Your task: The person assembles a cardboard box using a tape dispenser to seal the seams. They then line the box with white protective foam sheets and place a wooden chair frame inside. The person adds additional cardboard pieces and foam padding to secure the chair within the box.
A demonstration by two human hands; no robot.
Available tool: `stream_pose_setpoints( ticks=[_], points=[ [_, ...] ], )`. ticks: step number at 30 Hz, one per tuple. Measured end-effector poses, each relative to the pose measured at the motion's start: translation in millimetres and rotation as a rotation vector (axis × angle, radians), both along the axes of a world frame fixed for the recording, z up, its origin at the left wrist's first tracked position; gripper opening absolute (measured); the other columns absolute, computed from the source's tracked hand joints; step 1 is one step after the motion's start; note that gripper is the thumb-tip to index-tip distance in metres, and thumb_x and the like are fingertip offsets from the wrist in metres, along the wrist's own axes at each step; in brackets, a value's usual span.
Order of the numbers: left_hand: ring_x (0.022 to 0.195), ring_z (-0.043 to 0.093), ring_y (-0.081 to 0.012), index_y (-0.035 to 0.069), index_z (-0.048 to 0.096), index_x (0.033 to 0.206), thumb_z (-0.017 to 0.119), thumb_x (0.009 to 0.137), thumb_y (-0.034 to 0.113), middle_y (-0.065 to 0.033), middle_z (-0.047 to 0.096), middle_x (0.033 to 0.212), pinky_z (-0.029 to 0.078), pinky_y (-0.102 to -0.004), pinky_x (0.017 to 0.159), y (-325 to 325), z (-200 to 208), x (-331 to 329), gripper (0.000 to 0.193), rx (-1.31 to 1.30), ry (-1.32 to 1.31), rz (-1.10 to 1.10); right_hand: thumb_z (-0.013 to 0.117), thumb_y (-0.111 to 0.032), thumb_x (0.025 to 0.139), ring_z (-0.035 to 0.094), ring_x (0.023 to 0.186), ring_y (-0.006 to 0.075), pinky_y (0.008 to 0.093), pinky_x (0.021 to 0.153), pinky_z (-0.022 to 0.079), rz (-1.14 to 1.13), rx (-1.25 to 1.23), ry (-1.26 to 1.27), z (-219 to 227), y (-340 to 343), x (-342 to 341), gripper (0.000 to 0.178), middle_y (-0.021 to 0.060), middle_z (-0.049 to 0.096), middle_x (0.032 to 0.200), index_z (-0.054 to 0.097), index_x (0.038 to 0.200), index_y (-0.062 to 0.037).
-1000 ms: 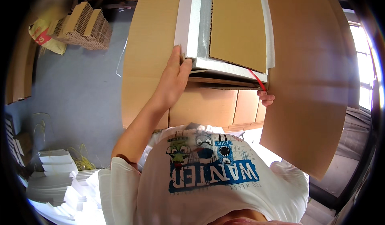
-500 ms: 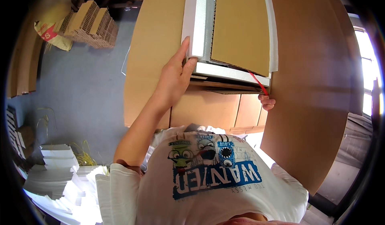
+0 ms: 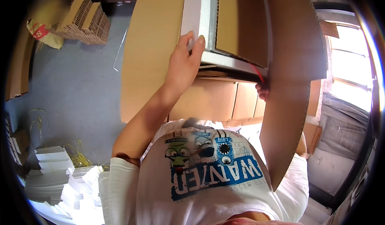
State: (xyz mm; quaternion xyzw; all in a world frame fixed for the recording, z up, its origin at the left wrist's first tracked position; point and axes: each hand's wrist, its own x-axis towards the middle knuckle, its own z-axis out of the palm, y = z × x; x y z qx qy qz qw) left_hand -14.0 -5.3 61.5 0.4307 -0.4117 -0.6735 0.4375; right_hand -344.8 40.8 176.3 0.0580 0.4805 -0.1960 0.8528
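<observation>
My left hand (image 3: 182, 66) grips the near left corner of a white foam edge strip (image 3: 190, 18), thumb on top and fingers along its outer side. A brown corrugated cardboard sheet (image 3: 240, 28) lies within the white foam edging. At the near right corner, my right hand (image 3: 262, 92) is closed, fingers curled at the lower end of a red strap (image 3: 258, 72). A large carton flap (image 3: 290, 64) stands up on the right and hides most of my right forearm. Another wide cardboard flap (image 3: 150, 64) spreads out on the left.
Stacked cardboard partitions (image 3: 90, 22) and a yellow-and-red sack (image 3: 45, 34) sit at the far left on the grey floor (image 3: 80, 88). White foam pieces (image 3: 68, 181) are piled at the lower left beside yellow straps (image 3: 80, 156). Bright windows (image 3: 351, 60) are at the right.
The right carton flap has swung up and inward to the left, uncovering more of the windows and shading the cardboard sheet. My left hand has shifted slightly up and right along the foam edge.
</observation>
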Motion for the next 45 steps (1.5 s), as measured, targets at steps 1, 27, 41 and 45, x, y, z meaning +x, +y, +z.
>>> stream_pose_setpoints(
  ticks=[1,27,41,45],
  points=[
    [0.143,0.025,-0.0309,-0.008,0.026,0.145,0.05,0.097,0.044,-0.028,0.03,0.149,0.023,-0.0368,0.114,-1,-7,-1,0.075,-0.015,-0.03,0.007,0.055,-0.049,0.093,0.06,0.08,0.0156,0.0275,0.066,0.052,-0.012,-0.055,0.061,-5,3,4,0.05,0.0087,0.062,0.097,0.053,0.118,-0.0058],
    [0.093,0.064,-0.0401,-0.002,0.04,0.133,0.081,0.072,0.034,-0.0204,0.066,0.101,0.053,-0.0433,0.077,-3,-69,13,0.082,-0.692,-0.657,-0.049,0.09,-0.032,0.054,0.023,0.144,0.0213,0.0347,0.117,0.021,0.21,-1.115,1.055,-51,59,25,0.133,0.0074,0.011,0.161,0.005,0.154,-0.0092],
    [0.084,0.063,-0.0287,-0.002,0.061,0.104,0.064,0.083,0.012,-0.0158,0.066,0.093,0.052,-0.0385,0.071,-24,-73,28,0.026,-0.722,-0.708,-0.231,0.09,-0.039,0.051,0.021,0.14,0.0446,0.0479,0.114,0.025,1.831,-0.79,2.38,-20,13,90,0.127,0.0294,0.015,0.152,0.017,0.148,0.0002],
    [0.089,0.065,-0.0368,0.004,0.064,0.105,0.073,0.078,0.015,-0.0154,0.068,0.098,0.054,-0.041,0.074,-10,-86,26,0.031,-0.796,-0.54,-0.13,0.087,-0.043,0.058,0.013,0.143,0.0461,0.0486,0.117,0.016,1.53,-1.578,1.712,-23,-31,125,0.129,0.0335,0.006,0.152,0.008,0.146,0.01]
  ],
)
